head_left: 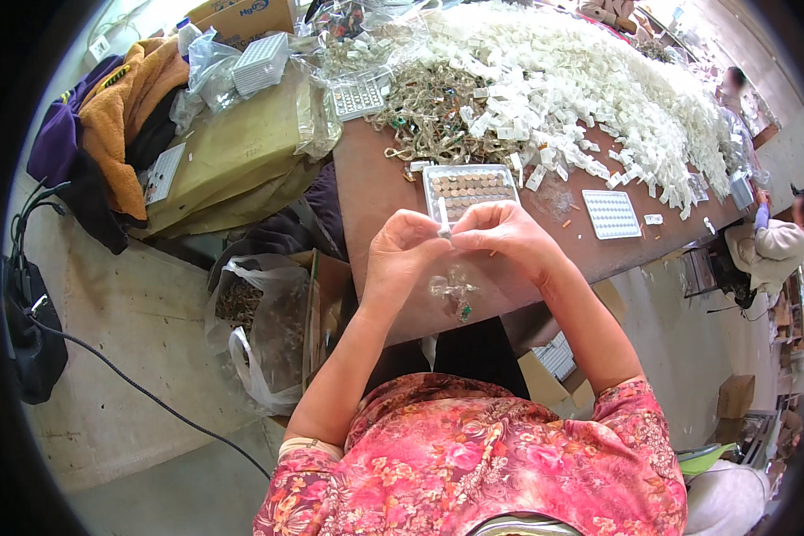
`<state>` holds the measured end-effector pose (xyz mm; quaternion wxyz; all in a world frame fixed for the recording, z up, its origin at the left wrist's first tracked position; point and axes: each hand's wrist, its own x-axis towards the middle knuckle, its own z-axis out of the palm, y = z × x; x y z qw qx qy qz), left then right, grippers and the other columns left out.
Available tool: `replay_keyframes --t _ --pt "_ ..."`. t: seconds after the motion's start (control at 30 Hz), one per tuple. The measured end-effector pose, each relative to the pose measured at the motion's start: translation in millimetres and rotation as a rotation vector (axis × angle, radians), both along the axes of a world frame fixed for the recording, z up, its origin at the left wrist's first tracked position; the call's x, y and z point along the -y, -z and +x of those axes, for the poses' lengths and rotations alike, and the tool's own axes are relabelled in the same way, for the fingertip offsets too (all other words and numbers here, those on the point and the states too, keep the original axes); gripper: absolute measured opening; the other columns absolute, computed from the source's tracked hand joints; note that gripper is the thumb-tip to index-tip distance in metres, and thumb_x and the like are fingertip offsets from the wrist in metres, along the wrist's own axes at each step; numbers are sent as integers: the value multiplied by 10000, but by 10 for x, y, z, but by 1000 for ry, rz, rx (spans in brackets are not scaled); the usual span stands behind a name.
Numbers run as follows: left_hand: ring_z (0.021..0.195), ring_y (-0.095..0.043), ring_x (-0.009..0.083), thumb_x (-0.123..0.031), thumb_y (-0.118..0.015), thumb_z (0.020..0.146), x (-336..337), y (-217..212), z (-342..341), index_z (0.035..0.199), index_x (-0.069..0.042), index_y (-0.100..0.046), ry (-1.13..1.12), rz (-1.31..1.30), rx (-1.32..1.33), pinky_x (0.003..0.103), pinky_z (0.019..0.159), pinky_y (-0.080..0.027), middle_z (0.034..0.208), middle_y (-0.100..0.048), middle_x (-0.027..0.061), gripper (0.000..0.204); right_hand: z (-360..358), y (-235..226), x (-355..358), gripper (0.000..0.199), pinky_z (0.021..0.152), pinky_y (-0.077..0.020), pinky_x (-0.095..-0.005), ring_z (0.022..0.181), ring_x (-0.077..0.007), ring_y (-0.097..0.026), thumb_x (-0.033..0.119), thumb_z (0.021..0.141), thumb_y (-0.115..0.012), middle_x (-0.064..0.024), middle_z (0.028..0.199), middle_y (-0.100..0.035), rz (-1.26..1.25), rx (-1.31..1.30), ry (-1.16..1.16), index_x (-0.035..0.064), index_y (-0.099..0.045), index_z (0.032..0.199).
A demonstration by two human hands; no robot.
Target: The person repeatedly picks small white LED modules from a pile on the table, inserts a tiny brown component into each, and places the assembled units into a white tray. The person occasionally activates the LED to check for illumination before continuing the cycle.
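Observation:
My left hand (400, 253) and my right hand (507, 234) meet above the brown table (375, 192), fingertips pinched together on a small white stick-like part (443, 217) that stands upright between them. Just behind the hands lies a clear tray (470, 188) filled with rows of small brown pieces. Below the hands, near the table's front edge, rest a few small clear pieces and a green one (456, 293).
A big heap of small white parts (598, 89) and a tangle of tan metal pieces (429, 112) cover the far table. A white grid tray (611, 214) lies to the right. A plastic bag (263, 326), boxes and clothes sit left. Another person (773, 246) sits far right.

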<state>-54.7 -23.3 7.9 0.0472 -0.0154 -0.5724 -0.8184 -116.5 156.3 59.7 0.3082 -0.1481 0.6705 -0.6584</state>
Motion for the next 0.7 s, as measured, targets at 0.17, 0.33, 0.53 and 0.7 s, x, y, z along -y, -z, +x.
replay_keyframes --t 0.17,0.33,0.53,0.7 --pt "824 -586 59 4 -718 813 15 -1 -47 934 -59 -582 152 94 -29 200 754 -479 880 -626 -8 192 -119 128 11 188 734 -474 -225 800 -92 -600 123 752 -771 -11 785 -622 -165 228 -137 55 -606 813" --pt "831 -602 71 13 -693 839 -31 13 -37 937 -40 -583 84 133 -95 210 763 -490 896 -645 16 156 -34 283 78 182 748 -482 -242 809 -111 -613 151 804 -745 -16 808 -624 -333 377 -43 72 -581 811" --pt "814 -628 83 18 -687 834 -84 1 19 928 -12 -602 -238 22 -75 220 740 -510 899 -681 52 130 239 307 159 182 758 -465 -228 815 -72 -576 187 879 -679 -34 866 -653 -104 -75 136 14 -631 908" --pt "813 -626 69 -10 -726 809 -109 6 56 911 -8 -623 -354 -140 -80 214 733 -509 887 -682 44 145 399 356 243 154 717 -472 -229 790 -50 -570 129 862 -682 -15 846 -662 -3 -317 301 -13 -674 921"
